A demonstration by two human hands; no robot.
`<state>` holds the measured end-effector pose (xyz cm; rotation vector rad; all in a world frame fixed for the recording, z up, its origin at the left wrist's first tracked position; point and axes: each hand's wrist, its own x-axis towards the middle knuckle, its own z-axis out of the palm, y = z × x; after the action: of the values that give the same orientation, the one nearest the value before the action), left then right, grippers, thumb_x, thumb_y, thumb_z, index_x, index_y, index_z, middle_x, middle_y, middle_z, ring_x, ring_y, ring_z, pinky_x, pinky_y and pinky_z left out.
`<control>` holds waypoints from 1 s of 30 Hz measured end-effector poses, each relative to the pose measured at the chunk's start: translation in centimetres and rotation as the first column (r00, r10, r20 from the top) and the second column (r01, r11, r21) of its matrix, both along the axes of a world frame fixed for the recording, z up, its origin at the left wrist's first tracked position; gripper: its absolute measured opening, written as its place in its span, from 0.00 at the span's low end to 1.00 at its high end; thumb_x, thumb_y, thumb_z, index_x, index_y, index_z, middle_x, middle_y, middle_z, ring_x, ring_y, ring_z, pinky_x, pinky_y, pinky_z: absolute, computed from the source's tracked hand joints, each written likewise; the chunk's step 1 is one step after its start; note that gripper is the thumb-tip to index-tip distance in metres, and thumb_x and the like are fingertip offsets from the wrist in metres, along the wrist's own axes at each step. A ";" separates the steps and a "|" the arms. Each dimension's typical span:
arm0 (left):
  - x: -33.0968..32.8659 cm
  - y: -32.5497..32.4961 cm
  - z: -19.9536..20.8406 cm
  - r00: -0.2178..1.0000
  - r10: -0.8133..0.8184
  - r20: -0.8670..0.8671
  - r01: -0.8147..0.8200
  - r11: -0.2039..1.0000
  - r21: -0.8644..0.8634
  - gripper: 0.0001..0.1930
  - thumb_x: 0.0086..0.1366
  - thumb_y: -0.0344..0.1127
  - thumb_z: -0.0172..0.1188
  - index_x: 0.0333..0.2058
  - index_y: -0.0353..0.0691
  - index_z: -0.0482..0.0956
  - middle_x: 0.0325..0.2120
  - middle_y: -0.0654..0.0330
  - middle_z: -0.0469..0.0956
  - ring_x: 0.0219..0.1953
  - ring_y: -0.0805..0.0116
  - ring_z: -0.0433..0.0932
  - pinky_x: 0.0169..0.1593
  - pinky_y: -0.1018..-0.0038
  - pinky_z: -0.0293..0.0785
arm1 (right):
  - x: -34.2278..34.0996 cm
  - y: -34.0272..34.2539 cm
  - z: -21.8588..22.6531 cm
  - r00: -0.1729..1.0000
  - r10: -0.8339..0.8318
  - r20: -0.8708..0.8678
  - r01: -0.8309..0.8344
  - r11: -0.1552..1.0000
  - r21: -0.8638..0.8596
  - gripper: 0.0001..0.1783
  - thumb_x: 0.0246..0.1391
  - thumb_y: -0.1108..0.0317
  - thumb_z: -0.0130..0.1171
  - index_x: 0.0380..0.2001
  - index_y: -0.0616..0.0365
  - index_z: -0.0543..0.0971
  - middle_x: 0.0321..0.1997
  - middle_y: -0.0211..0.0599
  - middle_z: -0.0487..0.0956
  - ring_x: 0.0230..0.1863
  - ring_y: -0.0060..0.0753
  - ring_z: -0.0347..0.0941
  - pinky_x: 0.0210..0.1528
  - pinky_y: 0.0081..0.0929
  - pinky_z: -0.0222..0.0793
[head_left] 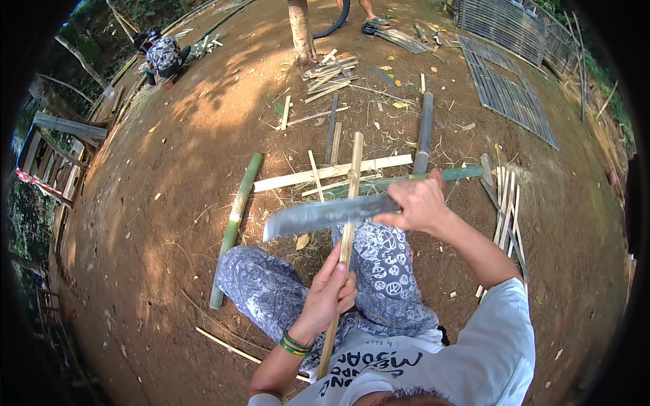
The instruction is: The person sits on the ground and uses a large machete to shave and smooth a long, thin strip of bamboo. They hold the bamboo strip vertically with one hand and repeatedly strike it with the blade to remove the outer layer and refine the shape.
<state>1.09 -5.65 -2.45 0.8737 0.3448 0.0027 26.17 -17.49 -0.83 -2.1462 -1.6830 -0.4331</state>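
Note:
In my right hand (421,203) is a machete (318,216), its wide dark blade pointing left and slightly blurred. The blade lies across a long bamboo strip (355,159), with a node near the strip's far part. Below the blade, my left hand (330,287) is wrapped round the same strip, which runs back toward my body. I cannot tell whether the edge bites into it. Just beyond the blade, a green split bamboo piece (467,173) and a pale split slat (379,164) lie crosswise on the ground.
A green bamboo pole (237,220) lies left of my knee, a dark one (424,128) ahead. Thin strips (504,210) are heaped on the right. Farther off are a tree trunk (301,34), cut slats (332,78), a bamboo panel (511,95) and a crouching person (164,57).

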 end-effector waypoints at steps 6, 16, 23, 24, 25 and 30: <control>-0.1 0.4 -0.5 0.999 0.003 0.032 -0.003 1.000 0.002 0.28 0.80 0.42 0.36 0.74 0.60 0.41 0.20 0.71 0.53 0.16 0.82 0.52 0.20 0.85 0.51 | 0.6 0.5 -0.8 0.999 -0.033 -0.027 0.034 0.998 0.044 0.36 0.51 0.30 0.59 0.17 0.57 0.77 0.11 0.40 0.74 0.14 0.44 0.75 0.18 0.43 0.69; -1.2 0.0 0.0 1.000 -0.005 -0.027 0.004 1.000 -0.021 0.27 0.80 0.42 0.34 0.74 0.62 0.41 0.19 0.71 0.52 0.17 0.81 0.50 0.20 0.83 0.50 | 1.4 0.2 -0.3 0.991 0.046 0.127 -0.047 0.999 0.003 0.38 0.53 0.27 0.54 0.17 0.55 0.78 0.13 0.37 0.76 0.14 0.41 0.75 0.19 0.42 0.69; -2.8 0.4 0.0 0.995 -0.055 0.077 0.064 0.991 -0.118 0.27 0.80 0.45 0.36 0.74 0.61 0.43 0.18 0.70 0.52 0.15 0.82 0.52 0.19 0.85 0.51 | 11.9 -1.0 -0.8 0.688 -0.529 -0.497 0.627 0.778 0.040 0.39 0.62 0.34 0.49 0.21 0.64 0.82 0.11 0.43 0.73 0.18 0.42 0.76 0.26 0.44 0.69; -2.9 0.3 -0.2 0.997 -0.031 0.067 0.045 0.974 -0.221 0.27 0.80 0.45 0.35 0.73 0.60 0.43 0.18 0.71 0.52 0.15 0.82 0.52 0.19 0.85 0.52 | 10.3 -1.3 -1.1 0.711 -0.478 -0.516 0.595 0.800 0.079 0.39 0.62 0.34 0.49 0.21 0.63 0.82 0.09 0.41 0.72 0.15 0.40 0.72 0.23 0.42 0.67; -2.0 0.9 -0.6 0.996 -0.045 0.075 0.059 0.978 -0.199 0.26 0.80 0.49 0.33 0.73 0.61 0.45 0.18 0.71 0.53 0.13 0.84 0.52 0.17 0.85 0.51 | 8.6 -1.5 -1.5 0.756 -0.411 -0.510 0.527 0.844 0.101 0.38 0.61 0.34 0.50 0.22 0.63 0.83 0.09 0.40 0.71 0.14 0.38 0.71 0.22 0.42 0.66; 0.3 1.6 -0.9 0.995 -0.042 0.094 0.069 0.950 -0.305 0.25 0.79 0.51 0.32 0.71 0.62 0.49 0.19 0.71 0.56 0.11 0.85 0.52 0.16 0.86 0.51 | 0.3 -0.8 -2.1 0.966 -0.038 -0.256 0.081 0.984 0.159 0.34 0.53 0.35 0.61 0.18 0.59 0.77 0.13 0.38 0.74 0.12 0.41 0.71 0.18 0.42 0.66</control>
<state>1.39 -4.09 -3.31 0.5710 0.2308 -0.0639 26.48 -18.29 -2.90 -2.0358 -1.3949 -0.2929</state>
